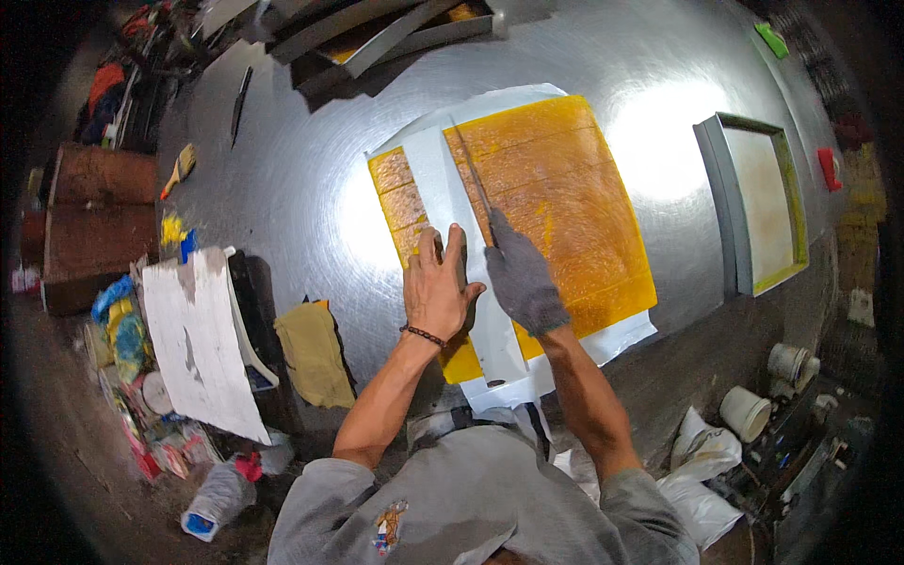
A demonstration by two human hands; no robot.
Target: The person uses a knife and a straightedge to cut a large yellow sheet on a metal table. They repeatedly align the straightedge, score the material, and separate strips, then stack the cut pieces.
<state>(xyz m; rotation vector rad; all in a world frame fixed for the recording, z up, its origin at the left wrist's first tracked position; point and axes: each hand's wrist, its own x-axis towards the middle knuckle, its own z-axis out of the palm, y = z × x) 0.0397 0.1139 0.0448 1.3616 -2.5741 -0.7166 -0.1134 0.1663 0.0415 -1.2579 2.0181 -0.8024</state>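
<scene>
My left hand [438,287], bare with a beaded bracelet, lies with fingers stretched forward over the narrow amber strip [399,193] and the white sheet beside it. My right hand [524,278], in a dark grey glove, is closed round the handle of a long knife [471,169]. Its thin blade points away from me along the left edge of a wide amber-yellow slab [565,207], marked with faint cross lines. Between slab and strip runs a bare band of the white sheet [435,184], which lies under both. My left hand hides part of the strip.
A metal table [311,179] bears everything. Metal frames [377,47] stand at the far side, a shallow tray [758,202] at the right. Leftward lie a dark knife [242,105], a brush [181,168], a white board [202,339] and a tan cloth [314,355]. White buckets [744,412] stand lower right.
</scene>
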